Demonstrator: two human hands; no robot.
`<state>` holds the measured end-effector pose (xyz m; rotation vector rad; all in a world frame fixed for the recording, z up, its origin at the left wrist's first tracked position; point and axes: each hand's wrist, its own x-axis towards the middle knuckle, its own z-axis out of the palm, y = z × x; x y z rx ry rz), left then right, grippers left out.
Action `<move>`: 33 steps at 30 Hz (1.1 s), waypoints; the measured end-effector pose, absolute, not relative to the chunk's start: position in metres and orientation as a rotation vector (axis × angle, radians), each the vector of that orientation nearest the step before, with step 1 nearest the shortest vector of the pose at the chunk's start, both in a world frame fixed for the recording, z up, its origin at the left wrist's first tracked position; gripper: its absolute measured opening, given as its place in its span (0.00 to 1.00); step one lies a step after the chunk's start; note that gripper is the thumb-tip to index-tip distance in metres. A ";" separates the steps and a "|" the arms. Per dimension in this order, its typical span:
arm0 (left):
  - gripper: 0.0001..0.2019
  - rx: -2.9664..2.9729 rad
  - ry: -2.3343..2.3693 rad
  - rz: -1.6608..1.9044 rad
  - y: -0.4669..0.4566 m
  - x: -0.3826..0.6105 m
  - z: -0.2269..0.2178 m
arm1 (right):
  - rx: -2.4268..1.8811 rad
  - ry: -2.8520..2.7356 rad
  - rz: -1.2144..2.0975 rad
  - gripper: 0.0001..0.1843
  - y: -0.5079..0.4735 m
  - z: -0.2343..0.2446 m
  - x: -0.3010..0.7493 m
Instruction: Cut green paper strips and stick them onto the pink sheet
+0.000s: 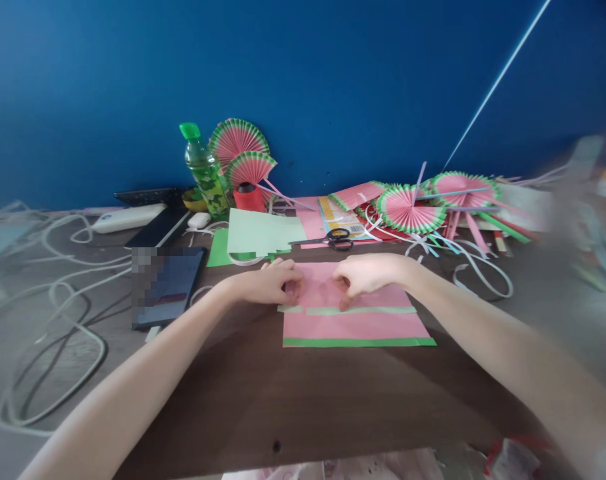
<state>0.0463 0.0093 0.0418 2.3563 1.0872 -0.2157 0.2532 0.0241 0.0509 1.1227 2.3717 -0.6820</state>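
Note:
A pink paper sheet (323, 327) lies flat on the brown table, with a bright green strip (357, 342) along its near edge. Across its middle runs a pale green paper strip (383, 310), which shows a small gap near the left hand. My left hand (273, 281) is curled at the sheet's left side, its fingertips closed at the strip's left end. On the right, my right hand (365, 275) has thumb and fingers pinched down at the strip's middle. The exact contact under both sets of fingertips is partly hidden.
Black scissors (339, 239) lie behind the sheet beside pale green paper (257, 232). Pleated pink-green paper fans (413, 208) and a green bottle (205, 173) stand toward the blue wall. A phone (170, 290) and looping white cables (57, 293) are at left.

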 end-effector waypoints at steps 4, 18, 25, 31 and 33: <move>0.07 2.335 1.089 -0.251 0.008 0.046 0.044 | 1.126 2.369 -0.686 0.18 0.024 0.051 0.253; 0.08 2.350 1.137 -0.265 0.005 0.050 0.044 | 1.130 2.381 -0.673 0.18 0.022 0.054 0.253; 0.07 2.389 1.155 -0.276 0.003 0.053 0.045 | 1.101 2.409 -0.690 0.18 0.024 0.051 0.254; 0.07 2.382 1.164 -0.279 0.002 0.052 0.046 | 1.102 2.404 -0.695 0.19 0.024 0.051 0.254; 0.06 2.374 1.164 -0.279 0.003 0.052 0.047 | 1.097 2.408 -0.687 0.20 0.025 0.050 0.255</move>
